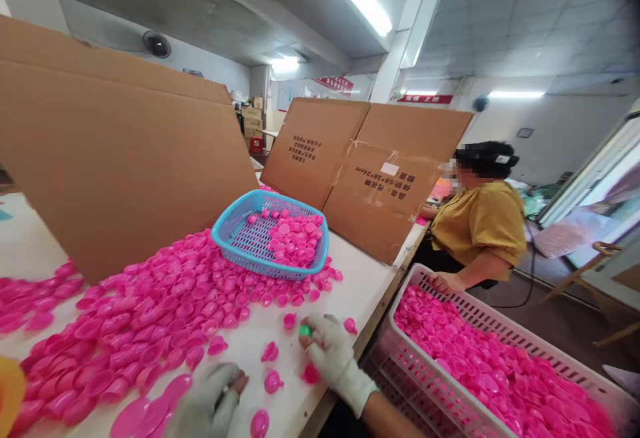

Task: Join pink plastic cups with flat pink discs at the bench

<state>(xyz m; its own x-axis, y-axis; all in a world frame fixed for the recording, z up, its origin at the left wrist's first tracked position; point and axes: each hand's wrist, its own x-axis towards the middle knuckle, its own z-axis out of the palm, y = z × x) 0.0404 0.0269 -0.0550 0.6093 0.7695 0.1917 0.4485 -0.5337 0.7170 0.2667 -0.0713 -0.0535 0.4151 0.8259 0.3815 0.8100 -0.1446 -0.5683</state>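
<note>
My right hand point(333, 358), in a pale glove with bare fingertips, is closed around a small shiny green piece point(305, 331) over the white table. Just below its fingers a pink cup-like piece point(311, 374) lies partly hidden. At the bottom of the view is my left hand point(207, 401), gloved the same way, its fingers curled together; whether anything is in them is hidden. Flat pink discs point(150, 411) lie beside it. Between my hands are several small pink cups with a side tab, one of them a pink cup point(273, 381).
A large heap of pink cups point(165, 305) covers the table's left. Behind it stand a blue basket point(270, 266) holding pink pieces and cardboard sheets point(125, 158). Right of the table edge is a white crate point(450, 385) of pink pieces, with a seated co-worker's hand point(447, 283) on its rim.
</note>
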